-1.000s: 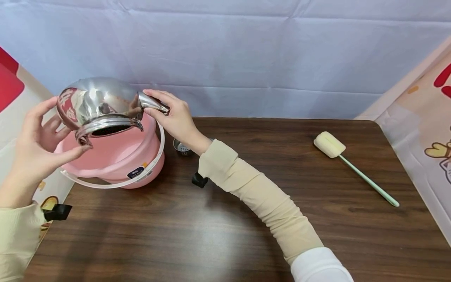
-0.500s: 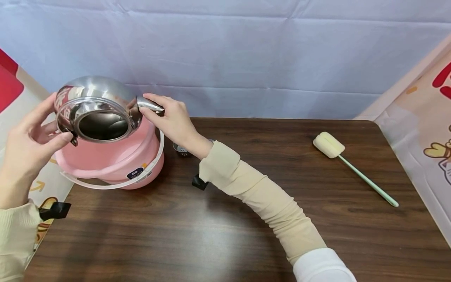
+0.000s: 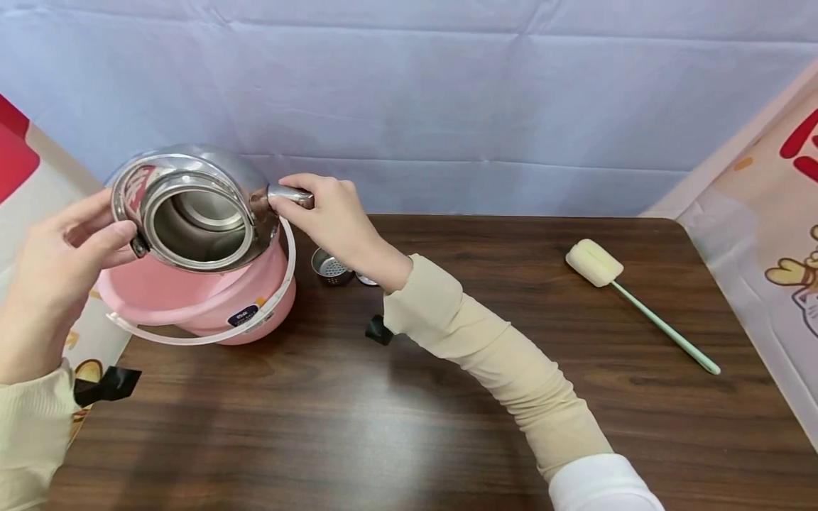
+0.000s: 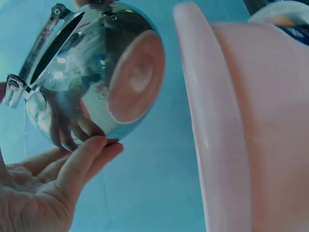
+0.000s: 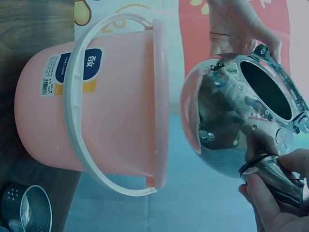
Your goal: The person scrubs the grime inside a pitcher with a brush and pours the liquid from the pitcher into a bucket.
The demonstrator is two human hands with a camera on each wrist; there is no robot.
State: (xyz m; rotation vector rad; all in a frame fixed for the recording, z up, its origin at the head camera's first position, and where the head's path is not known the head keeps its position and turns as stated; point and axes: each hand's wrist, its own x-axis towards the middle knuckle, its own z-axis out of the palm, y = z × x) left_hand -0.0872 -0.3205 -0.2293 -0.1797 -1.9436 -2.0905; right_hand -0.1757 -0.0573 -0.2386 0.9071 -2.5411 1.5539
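A shiny stainless steel kettle (image 3: 192,167) is held in the air over the pink bucket (image 3: 258,287), tipped so that its round mouth faces the head camera. No lid covers the mouth, and the metal interior shows. My right hand (image 3: 335,220) grips the short spout (image 5: 275,181) between thumb and fingers. On the other side, my left hand (image 3: 60,266) holds the body, its thumb by the handle bracket and its fingers behind. The folded handle (image 5: 285,79) runs along the mouth in the right wrist view. Droplets dot the steel.
A perforated metal strainer cup (image 3: 332,266) stands right of the bucket, beside a small round item partly hidden by my right forearm. Farther right lies a sponge brush (image 3: 594,262) with a pale green handle. The bucket's white handle (image 3: 204,337) hangs down in front.
The kettle has turned so its mouth, earlier facing down toward the bucket, now faces up at the head camera. My right hand has shifted slightly right, baring more of the strainer cup.
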